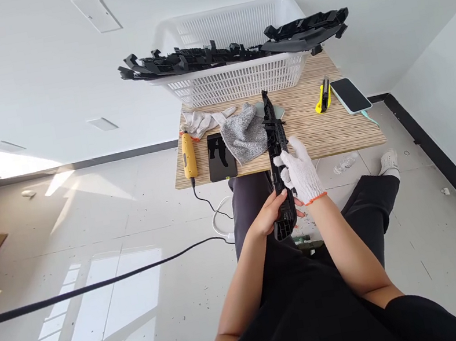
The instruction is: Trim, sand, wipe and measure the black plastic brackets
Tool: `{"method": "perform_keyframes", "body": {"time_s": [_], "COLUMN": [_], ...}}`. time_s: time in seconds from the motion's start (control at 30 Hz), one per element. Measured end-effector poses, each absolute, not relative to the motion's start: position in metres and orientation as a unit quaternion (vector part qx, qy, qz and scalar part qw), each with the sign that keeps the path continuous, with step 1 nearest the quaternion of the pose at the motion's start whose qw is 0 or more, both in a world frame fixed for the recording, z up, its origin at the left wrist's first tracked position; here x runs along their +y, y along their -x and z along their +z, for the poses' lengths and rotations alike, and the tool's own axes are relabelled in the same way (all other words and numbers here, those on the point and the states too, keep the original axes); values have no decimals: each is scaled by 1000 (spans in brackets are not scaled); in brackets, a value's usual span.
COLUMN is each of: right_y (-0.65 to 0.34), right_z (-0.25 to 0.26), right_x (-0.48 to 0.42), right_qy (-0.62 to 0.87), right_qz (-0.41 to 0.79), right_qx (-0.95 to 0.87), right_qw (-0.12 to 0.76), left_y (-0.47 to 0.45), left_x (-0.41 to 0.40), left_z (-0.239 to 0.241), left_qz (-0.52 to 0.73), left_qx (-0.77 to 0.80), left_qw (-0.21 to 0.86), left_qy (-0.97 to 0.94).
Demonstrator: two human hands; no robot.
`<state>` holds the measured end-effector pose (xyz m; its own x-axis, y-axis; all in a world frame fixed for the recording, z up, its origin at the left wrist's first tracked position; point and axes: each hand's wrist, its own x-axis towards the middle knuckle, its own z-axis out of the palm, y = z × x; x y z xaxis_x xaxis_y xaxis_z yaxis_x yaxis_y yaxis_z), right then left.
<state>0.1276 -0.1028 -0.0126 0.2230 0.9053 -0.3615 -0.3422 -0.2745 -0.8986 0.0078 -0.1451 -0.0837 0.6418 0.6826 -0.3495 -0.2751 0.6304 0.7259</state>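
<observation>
Long black part held upright in the scene over the table's near edge

The black plastic part (276,141) lies lengthwise, its far end above the striped wooden table (313,132) and its near end above the person's lap. The bare left hand (271,211) holds it close to the near end, thumb across the top and fingertips showing at the right side. The right hand (299,172), in a white glove with an orange cuff, is on the right side of the part's middle, fingers bent over it and thumb raised; I cannot tell whether it grips or only touches.

On the far side of the table stands a white slotted basket (234,84), with more black parts (191,59) piled across its top and jutting past the rim on both sides. Just left of the held part lies a crumpled grey cloth (246,135). Further left are a dark flat slab (221,163) near the edge, a loose white glove (204,122) beyond it, and a yellow corded tool (189,157). To the right, a yellow cutter (323,98) lies beside a phone (351,94) with a cable plugged in. A clear plastic bottle (345,163) is on the floor
</observation>
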Motion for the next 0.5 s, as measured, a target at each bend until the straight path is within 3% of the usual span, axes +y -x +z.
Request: {"method": "perform_keyframes", "body": {"time_s": [0.2, 0.5], "right_y": [-137, -136], "right_z": [-14, -13], "right_x": [-95, -95], "right_qy": [538, 566], "right_qz": [620, 588], "right_qx": [-250, -223], "right_qw": [514, 533], "left_y": [-8, -8], "left_x": [-145, -146], "left_z": [-83, -76], "left_qz": [286, 287], "left_qx": [325, 334], "left_qw": [841, 835], "left_qy": [-325, -329]}}
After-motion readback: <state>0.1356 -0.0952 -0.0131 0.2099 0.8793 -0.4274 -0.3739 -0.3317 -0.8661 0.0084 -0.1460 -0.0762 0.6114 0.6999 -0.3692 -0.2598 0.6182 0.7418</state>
